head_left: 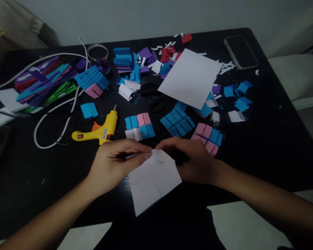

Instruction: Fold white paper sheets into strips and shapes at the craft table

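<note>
A creased white paper sheet [153,180] hangs over the front part of the black table, tilted, one corner toward me. My left hand [117,165] pinches its upper left edge between thumb and fingers. At the sheet's upper right edge is my right hand [191,158], its index finger on the paper and its thumb hidden. Just beyond my hands lie folded-paper blocks: one of blue, pink and white pieces [140,126], one all blue [177,121], one pink and blue [207,138].
A yellow glue gun [101,131] lies left of centre, near a looped white cable [67,119]. Dark scissors [156,102] rest by a large white sheet [190,78]. Colored strips [44,81] pile up at left; a phone [241,52] lies at the back right of the table [271,139].
</note>
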Tool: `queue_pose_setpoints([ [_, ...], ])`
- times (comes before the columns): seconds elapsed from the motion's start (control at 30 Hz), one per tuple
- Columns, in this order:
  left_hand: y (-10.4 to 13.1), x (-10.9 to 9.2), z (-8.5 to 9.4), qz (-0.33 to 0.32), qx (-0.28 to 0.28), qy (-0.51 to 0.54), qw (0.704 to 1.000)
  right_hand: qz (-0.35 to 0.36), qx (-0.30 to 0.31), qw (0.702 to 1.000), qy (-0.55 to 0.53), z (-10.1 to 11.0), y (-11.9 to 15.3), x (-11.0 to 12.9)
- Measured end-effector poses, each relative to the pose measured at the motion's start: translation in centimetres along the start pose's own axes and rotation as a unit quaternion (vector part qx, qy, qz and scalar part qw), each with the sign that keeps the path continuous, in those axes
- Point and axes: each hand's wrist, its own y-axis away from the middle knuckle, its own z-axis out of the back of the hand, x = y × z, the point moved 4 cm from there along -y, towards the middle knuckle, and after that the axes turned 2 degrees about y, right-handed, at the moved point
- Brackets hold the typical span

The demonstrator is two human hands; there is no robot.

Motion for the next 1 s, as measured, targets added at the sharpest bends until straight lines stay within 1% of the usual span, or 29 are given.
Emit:
queue_pose_setpoints([
  [0.1, -0.1, 0.1, 0.0, 0.010, 0.008, 0.012, 1.000, -0.014, 0.001, 1.000, -0.024, 0.0, -0.1, -0.1],
  [0.2, -0.2, 0.2, -0.1, 0.027, 0.034, 0.025, 0.999, -0.014, 0.002, 0.999, -0.043, 0.0, -0.1, -0.1],
  [0.33, -0.2, 0.5, -0.2, 0.054, 0.064, 0.039, 0.996, -0.016, 0.009, 0.999, -0.042, 0.0, 0.0, -0.2],
  [0.47, -0.2, 0.5, -0.1, 0.046, 0.063, 0.039, 0.996, -0.026, 0.015, 0.998, -0.061, -0.1, -0.1, -0.2],
  [0.53, -0.1, 0.5, -0.2, 0.045, 0.072, 0.035, 0.996, -0.036, 0.017, 0.997, -0.072, -0.2, -0.1, -0.3],
  [0.6, -0.1, 0.6, -0.3, 0.059, 0.092, 0.034, 0.993, -0.041, 0.020, 0.996, -0.071, -0.3, 0.0, -0.3],
  [0.73, 0.1, 1.3, -0.7, 0.114, 0.139, 0.042, 0.983, -0.053, 0.034, 0.997, -0.052, -0.5, 0.0, -0.3],
  [0.8, 0.3, 1.5, -0.7, 0.130, 0.146, 0.059, 0.979, -0.064, 0.038, 0.996, -0.053, -0.5, -0.1, -0.2],
  [0.93, 0.3, 1.4, -0.7, 0.130, 0.147, 0.067, 0.978, -0.076, 0.034, 0.994, -0.073, -0.6, -0.1, -0.1],
  [1.0, 0.1, 1.2, -0.8, 0.114, 0.159, 0.050, 0.979, -0.074, 0.036, 0.994, -0.075, -0.7, -0.1, -0.1],
])
